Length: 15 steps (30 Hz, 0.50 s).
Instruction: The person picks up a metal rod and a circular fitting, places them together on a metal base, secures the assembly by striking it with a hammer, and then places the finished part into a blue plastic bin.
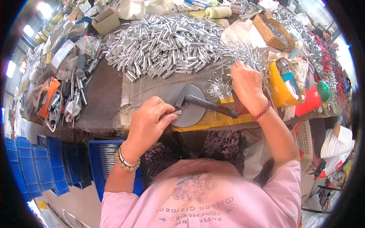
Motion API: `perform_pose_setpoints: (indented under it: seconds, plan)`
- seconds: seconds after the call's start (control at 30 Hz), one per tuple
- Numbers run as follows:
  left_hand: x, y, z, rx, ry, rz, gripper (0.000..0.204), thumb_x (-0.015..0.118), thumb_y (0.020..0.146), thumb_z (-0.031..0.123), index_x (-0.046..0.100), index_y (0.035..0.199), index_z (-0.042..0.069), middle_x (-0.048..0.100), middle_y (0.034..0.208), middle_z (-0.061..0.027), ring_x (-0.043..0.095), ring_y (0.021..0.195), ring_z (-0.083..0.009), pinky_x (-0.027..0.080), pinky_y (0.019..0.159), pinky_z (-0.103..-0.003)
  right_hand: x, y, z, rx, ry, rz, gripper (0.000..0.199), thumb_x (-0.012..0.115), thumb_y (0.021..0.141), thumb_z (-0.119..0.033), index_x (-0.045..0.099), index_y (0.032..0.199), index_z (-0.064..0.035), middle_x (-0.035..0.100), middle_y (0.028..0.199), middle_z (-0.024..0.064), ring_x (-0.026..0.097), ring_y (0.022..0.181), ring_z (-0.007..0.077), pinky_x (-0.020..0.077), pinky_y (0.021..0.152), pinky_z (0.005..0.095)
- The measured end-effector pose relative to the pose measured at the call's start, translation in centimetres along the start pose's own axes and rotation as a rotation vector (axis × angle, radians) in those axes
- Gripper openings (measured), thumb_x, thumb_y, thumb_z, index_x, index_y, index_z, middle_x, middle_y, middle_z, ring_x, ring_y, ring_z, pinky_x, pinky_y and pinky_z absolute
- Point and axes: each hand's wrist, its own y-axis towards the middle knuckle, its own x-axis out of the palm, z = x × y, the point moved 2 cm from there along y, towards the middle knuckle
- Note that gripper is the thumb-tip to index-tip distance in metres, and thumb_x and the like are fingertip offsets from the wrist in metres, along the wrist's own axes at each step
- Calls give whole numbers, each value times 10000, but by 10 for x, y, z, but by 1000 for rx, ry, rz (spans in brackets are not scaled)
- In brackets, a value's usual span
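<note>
My left hand pinches a short silver metal tube between thumb and fingers, over the left edge of a round grey metal plate. A hammer lies across the plate, its head at the far left and its dark handle pointing right. My right hand is at the near edge of a heap of thin metal pins, its fingers drawn together; what is between the fingertips is hidden. A smaller pile of short pins lies left of this hand. Beyond the plate spreads a large heap of metal tubes.
Pliers and other hand tools crowd the left of the bench. At the right stand a yellow cut-open container, a red bottle with a green cap and a cardboard box. Blue crates stand below, left of my lap.
</note>
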Motion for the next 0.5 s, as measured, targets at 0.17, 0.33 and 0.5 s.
perform_pose_setpoints:
  seconds: [0.17, 0.33, 0.5]
  plan:
    - [4, -4, -1, -25, -41, 31, 174, 855, 907, 107, 787, 1043, 23, 672, 953, -117, 671, 872, -298, 527, 772, -381, -14, -10, -4, -33, 192, 139, 84, 729, 872, -41, 701, 947, -67, 710, 1021, 99, 750, 997, 321, 625, 825, 456]
    - [8, -5, -2, -44, -50, 43, 164, 854, 905, 96, 790, 1038, 24, 674, 960, -117, 672, 877, -294, 526, 772, -382, -32, -31, -29, -96, 541, 188, 106, 746, 879, -66, 700, 972, -83, 717, 969, 99, 741, 960, 310, 609, 814, 455]
    - [11, -9, -3, -34, -47, 52, 167, 858, 903, 92, 796, 1044, 28, 676, 958, -109, 673, 873, -281, 528, 761, -375, -48, -54, -78, -293, 796, 204, 109, 755, 868, -37, 739, 966, -81, 696, 936, 76, 721, 900, 293, 603, 769, 424]
